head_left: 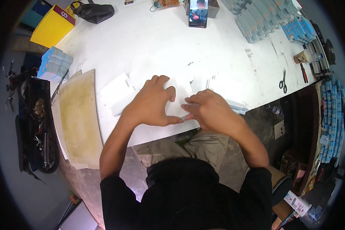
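Observation:
Between my hands, close to the table's front edge, is a piece of white card (pixel 177 87); its outline blends into the white tabletop. My left hand (pixel 151 101) grips its left side, with fingers curled over the far part and thumb stretched along the near edge. Bent fingers of my right hand (pixel 211 111) press on the card's right side, their tips close to my left thumb. Loose white card pieces (pixel 114 89) lie to the left of my left hand. More white cards (pixel 228 90) are piled beyond my right hand, partly hidden by it.
A large stained board (pixel 78 119) covers the table's left end, near blue-grey boxes (pixel 55 63) and a yellow bin (pixel 53 27). A phone (pixel 198 14) stands at the back. Grey stacks (pixel 264 17), scissors (pixel 283 81), red-handled pliers (pixel 304 73) and a cup (pixel 301 57) are on the right.

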### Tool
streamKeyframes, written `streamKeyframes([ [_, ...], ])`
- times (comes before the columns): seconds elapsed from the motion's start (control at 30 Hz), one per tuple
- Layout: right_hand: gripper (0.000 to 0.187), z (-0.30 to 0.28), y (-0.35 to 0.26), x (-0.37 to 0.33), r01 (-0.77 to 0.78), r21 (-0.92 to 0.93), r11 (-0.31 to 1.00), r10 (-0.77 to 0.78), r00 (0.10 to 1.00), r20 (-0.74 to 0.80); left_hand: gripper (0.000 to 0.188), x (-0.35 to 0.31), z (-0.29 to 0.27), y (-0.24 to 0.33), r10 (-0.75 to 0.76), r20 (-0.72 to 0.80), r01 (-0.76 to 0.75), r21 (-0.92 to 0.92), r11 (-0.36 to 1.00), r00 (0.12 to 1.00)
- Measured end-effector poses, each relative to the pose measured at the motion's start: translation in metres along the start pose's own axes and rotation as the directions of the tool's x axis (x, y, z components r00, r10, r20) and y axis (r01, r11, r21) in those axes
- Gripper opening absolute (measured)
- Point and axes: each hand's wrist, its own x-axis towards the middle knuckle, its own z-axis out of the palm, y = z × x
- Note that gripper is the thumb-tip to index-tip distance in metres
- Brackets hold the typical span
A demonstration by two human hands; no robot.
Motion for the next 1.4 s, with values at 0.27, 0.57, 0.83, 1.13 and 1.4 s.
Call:
streamKeyframes([
  [0.27,0.017,-0.036,0.022,0.057,-0.233,0.160,0.959,0.158,0.913,0.377,0.046,0.022,-0.020,-0.031,0.014,0.069,0.001,-0.223,0.975,0.998],
  [0.57,0.060,0.000,0.031,0.059,-0.567,-0.015,0.823,0.567,0.824,-0.016,0.103,0.027,0.012,-0.061,-0.251,-0.101,0.210,-0.304,0.929,0.963],
  [0.83,0.053,0.010,0.009,0.048,-0.535,-0.119,0.836,0.499,0.832,-0.242,0.117,0.014,0.012,-0.045,-0.287,-0.272,0.269,-0.101,0.958,0.919],
  [1.13,0.035,0.011,0.018,-0.057,-0.239,-0.085,0.967,0.135,0.768,-0.626,0.095,-0.023,0.007,0.002,-0.008,-0.426,-0.019,-0.057,0.998,0.905],
  [1.4,0.032,0.010,0.023,-0.101,-0.450,-0.159,0.879,0.378,0.860,-0.343,0.078,-0.016,0.038,0.006,0.000,-0.178,0.031,0.173,0.984,0.984],
])
